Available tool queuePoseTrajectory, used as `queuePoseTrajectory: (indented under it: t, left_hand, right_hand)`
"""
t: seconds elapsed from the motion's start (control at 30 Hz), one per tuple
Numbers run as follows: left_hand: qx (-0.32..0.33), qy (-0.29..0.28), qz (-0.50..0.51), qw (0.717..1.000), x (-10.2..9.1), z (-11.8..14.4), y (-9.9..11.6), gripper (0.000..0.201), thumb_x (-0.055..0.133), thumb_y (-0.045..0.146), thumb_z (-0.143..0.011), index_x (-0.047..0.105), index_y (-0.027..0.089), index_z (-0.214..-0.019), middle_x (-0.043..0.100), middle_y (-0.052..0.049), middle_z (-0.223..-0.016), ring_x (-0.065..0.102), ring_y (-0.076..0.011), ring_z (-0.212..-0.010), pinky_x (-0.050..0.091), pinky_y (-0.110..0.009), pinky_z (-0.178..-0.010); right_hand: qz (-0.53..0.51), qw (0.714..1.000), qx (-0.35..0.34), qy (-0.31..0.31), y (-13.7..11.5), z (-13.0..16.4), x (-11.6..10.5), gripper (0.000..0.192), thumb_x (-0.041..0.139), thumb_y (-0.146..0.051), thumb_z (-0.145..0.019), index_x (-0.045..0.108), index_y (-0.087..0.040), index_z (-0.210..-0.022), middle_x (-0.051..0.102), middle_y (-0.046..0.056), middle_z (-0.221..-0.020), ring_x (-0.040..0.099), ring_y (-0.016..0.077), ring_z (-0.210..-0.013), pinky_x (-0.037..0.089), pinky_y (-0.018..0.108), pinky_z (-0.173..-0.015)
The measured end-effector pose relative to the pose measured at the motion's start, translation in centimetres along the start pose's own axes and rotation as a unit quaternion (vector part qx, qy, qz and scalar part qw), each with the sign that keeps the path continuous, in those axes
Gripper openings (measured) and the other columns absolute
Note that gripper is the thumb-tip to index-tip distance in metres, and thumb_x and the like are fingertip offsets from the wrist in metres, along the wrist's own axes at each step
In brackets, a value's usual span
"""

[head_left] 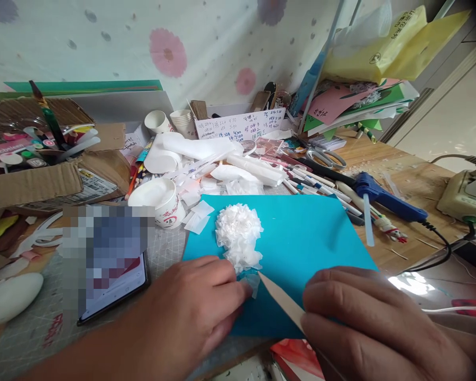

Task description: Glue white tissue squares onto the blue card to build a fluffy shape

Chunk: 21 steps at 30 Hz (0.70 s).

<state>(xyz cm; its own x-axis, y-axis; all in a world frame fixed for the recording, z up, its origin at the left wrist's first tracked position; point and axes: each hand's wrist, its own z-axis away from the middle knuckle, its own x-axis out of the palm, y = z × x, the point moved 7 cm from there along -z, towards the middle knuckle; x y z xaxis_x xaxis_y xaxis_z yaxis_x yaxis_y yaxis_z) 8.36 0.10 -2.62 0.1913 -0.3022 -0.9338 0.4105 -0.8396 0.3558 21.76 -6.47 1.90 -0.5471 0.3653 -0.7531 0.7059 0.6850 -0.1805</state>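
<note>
On a blue sheet of card lies a raised cluster of crumpled white tissue paper pieces, round at the top and narrower below. My left hand rests on the card's lower left, fingers closed on a small translucent tissue paper square just under the cluster. Between the fingers of my right hand is a flat, pointed wooden stick. Its tip meets the card close to the tissue square, beside a glossy wet-looking patch. The fingertips of my left hand are partly hidden.
Loose tissue squares and a paper cup sit left of the card. A phone lies on the cutting mat. Pens, scissors and a blue glue gun with its cord crowd the back right. A cardboard box stands left.
</note>
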Motion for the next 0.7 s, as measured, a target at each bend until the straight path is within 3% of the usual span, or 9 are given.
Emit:
queuePoseTrajectory:
  t: [0.17, 0.4, 0.53, 0.7]
  left_hand:
    - [-0.010, -0.003, 0.019, 1.000, 0.0, -0.1, 0.1, 0.021, 0.050, 0.012, -0.087, 0.063, 0.023, -0.100, 0.059, 0.000, -0.083, 0.051, -0.0183, -0.075, 0.036, -0.028, -0.060]
    - [-0.013, -0.005, 0.039, 0.999, -0.1, -0.1, 0.3, 0.023, 0.046, 0.012, -0.089, 0.064, 0.022, -0.100, 0.063, 0.000, -0.085, 0.054, -0.0179, -0.077, 0.040, -0.029, -0.067]
    - [-0.008, -0.005, 0.036, 0.999, -0.2, 0.0, 0.5, 0.025, 0.049, 0.007, -0.083, 0.064, 0.021, -0.097, 0.064, 0.000, -0.088, 0.055, -0.0181, -0.079, 0.041, -0.029, -0.068]
    - [-0.010, -0.039, 0.037, 0.999, 0.0, 0.1, 0.5, 0.028, 0.049, 0.004, -0.079, 0.062, 0.022, -0.097, 0.063, 0.000, -0.091, 0.054, -0.0176, -0.083, 0.042, -0.029, -0.071]
  right_hand:
    - [-0.016, 0.997, 0.001, -0.070, 0.0, -0.2, 1.1, 0.035, 0.037, -0.018, -0.099, 0.065, -0.018, -0.077, 0.064, 0.003, -0.067, 0.061, 0.0147, -0.062, 0.047, 0.026, -0.060]
    - [-0.041, 0.995, 0.001, -0.090, -0.7, 0.0, 1.8, 0.039, 0.035, -0.013, -0.098, 0.062, -0.017, -0.069, 0.060, 0.001, -0.061, 0.058, 0.0134, -0.059, 0.046, 0.026, -0.059]
    - [-0.048, 0.993, -0.014, -0.110, -0.9, 0.1, 2.5, 0.030, 0.043, -0.012, -0.095, 0.062, -0.017, -0.072, 0.058, 0.000, -0.062, 0.057, 0.0132, -0.060, 0.044, 0.026, -0.058]
    - [-0.048, 0.991, -0.042, -0.115, -0.9, 0.0, 2.3, 0.035, 0.036, -0.015, -0.099, 0.064, -0.017, -0.077, 0.059, 0.001, -0.063, 0.057, 0.0139, -0.060, 0.045, 0.028, -0.059]
